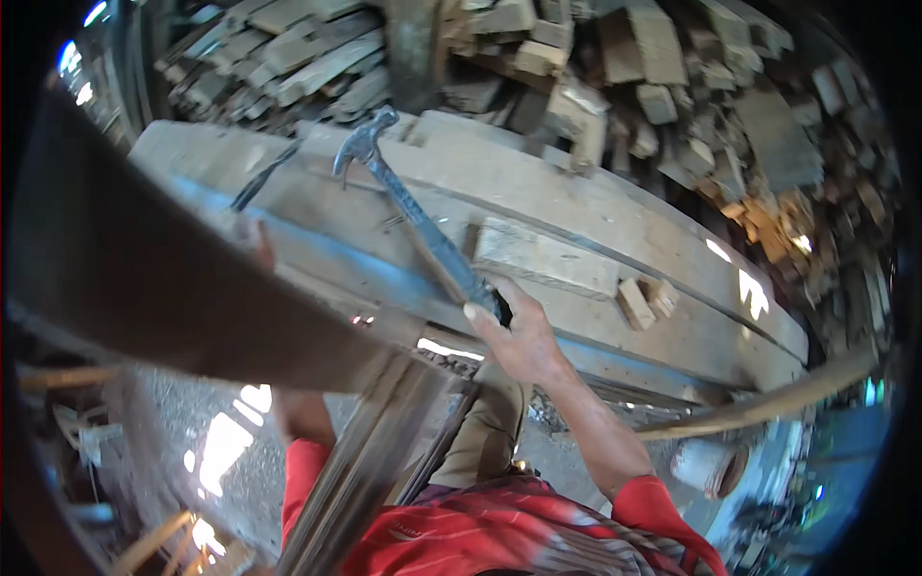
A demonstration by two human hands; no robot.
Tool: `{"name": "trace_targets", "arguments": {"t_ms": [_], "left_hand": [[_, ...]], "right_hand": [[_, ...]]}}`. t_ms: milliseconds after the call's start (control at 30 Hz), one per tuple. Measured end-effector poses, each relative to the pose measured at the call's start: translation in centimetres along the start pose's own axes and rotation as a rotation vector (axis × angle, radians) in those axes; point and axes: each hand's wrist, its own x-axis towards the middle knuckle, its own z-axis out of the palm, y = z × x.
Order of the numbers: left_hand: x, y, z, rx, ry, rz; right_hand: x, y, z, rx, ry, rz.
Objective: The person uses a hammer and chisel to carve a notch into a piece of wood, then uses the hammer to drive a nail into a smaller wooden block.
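A claw hammer [413,206] with a worn blue-grey handle lies across my right hand [519,331], whose fingers are wrapped round the lower handle. Its head points up and away over the workbench [461,158]. A large wooden frame of joined boards [211,298] rises close in front of me, blurred, with one leg slanting down across my body. Behind its wide board most of my left hand [264,248] is hidden; a finger shows past the far edge, and the hand appears to grip the board.
A squared timber [547,257] and two small wood blocks [645,301] rest on the bench. A thin dark tool [264,180] lies near its left end. Offcuts [317,62] are heaped behind. A long pole [768,401] and a white bucket [706,466] are at the right.
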Motion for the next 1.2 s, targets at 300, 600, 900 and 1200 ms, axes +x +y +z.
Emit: {"name": "trace_targets", "arguments": {"t_ms": [300, 600, 900, 1200], "left_hand": [[6.3, 1.6, 3.0, 0.161, -0.059, -0.123], [5.3, 0.8, 4.5, 0.103, -0.07, -0.099], [-2.1, 1.0, -0.4, -0.202, 0.047, 0.045], [-10.7, 7.3, -9.5, -0.507, 0.135, 0.276]], "right_hand": [[-11.1, 6.0, -6.9, 0.087, 0.229, 0.18], [-16.1, 9.3, -9.3, 0.254, 0.615, 0.269], [-18.0, 11.4, -11.5, 0.316, 0.913, 0.275], [-21.2, 14.4, -14.6, 0.264, 0.995, 0.523]]}}
